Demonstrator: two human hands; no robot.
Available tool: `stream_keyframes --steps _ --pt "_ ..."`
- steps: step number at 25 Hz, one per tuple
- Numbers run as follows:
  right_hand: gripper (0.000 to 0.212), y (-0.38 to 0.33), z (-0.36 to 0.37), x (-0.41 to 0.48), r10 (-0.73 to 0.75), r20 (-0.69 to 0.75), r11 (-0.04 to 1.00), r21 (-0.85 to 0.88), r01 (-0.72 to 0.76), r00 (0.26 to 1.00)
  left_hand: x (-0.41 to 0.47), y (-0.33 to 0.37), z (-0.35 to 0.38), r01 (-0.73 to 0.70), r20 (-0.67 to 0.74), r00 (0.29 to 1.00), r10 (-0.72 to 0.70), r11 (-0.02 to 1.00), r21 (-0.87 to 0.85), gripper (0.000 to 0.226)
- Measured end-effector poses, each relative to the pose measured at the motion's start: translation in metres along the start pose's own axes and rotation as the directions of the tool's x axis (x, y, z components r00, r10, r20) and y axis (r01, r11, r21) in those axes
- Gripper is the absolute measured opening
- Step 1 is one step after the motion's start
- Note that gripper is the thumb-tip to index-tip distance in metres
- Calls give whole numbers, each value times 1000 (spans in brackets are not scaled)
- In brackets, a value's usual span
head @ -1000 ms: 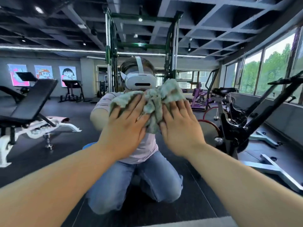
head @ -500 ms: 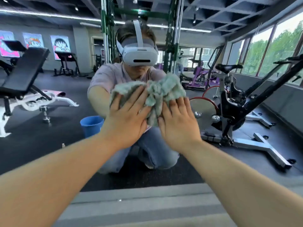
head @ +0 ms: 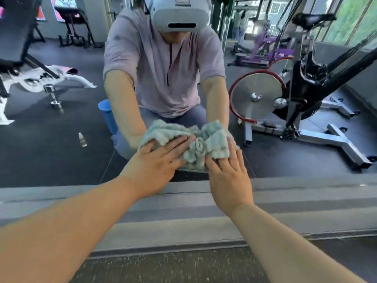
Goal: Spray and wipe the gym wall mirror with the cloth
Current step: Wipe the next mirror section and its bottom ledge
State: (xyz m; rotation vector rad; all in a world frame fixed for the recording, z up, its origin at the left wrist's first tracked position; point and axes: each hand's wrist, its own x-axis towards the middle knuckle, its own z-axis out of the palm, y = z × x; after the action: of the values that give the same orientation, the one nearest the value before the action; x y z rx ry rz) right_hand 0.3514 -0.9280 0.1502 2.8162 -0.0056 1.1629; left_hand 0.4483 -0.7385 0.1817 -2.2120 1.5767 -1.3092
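The gym wall mirror point(head: 61, 156) fills the view ahead and reflects me kneeling with a white headset. A crumpled pale green cloth point(head: 195, 144) is pressed flat against the glass low down, just above the mirror's bottom edge. My left hand point(head: 155, 166) lies palm-down on the cloth's left half, fingers spread. My right hand point(head: 230, 176) presses on its right half. A small clear spray bottle point(head: 82, 139) shows in the reflection, lying on the dark floor to the left.
A grey ledge point(head: 306, 201) runs under the mirror, with speckled dark floor point(head: 183, 266) below it. Reflected: a blue bucket point(head: 106, 113) beside my knee, an exercise bike point(head: 295, 94) to the right, a weight bench point(head: 51, 78) to the left.
Both hands have slid the cloth down the mirror from head height to near its bottom edge. My view has tilted downward, bringing the ledge and floor into sight.
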Motion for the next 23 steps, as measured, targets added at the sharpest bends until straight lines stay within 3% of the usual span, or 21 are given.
stream_keyframes --steps 3,5,7,10,13,14,16,18,20,22,23 --pt "43 5 -2 -2 -9 -119 998 63 17 993 -10 -1 7 -33 13 999 33 999 -40 40" --pt "30 1 -10 10 89 -213 989 136 -60 973 -11 -3 9 -28 3 1000 28 999 -47 37" --pt "22 -9 -3 9 167 -220 969 218 -119 961 -22 2 18 -22 -7 1000 21 997 -79 33" --pt "16 -29 35 -25 133 -55 941 321 -108 990 -64 28 43 -102 82 990 113 987 -124 37" --pt "11 -42 49 -47 169 159 884 412 -221 973 -77 38 46 -159 124 977 174 980 -118 34" --pt "6 -44 45 -45 203 176 858 441 -262 963 -73 34 40 -112 75 990 121 987 -113 32" --pt "6 -46 30 -32 306 125 796 510 -326 944 -62 16 22 132 -59 989 -138 986 -98 30" --pt "6 -44 24 -19 403 28 758 550 -351 915 -54 7 12 332 -172 920 -352 934 -133 36" --pt "3 -46 26 -18 389 111 782 485 -391 915 -61 22 15 398 -94 899 -427 889 -227 45" --pt "8 -52 34 -29 352 383 803 347 -485 854 -72 44 26 441 52 892 -449 839 -317 33" --pt "11 -53 35 -34 358 444 805 298 -512 821 -75 55 28 478 121 876 -467 806 -349 24"
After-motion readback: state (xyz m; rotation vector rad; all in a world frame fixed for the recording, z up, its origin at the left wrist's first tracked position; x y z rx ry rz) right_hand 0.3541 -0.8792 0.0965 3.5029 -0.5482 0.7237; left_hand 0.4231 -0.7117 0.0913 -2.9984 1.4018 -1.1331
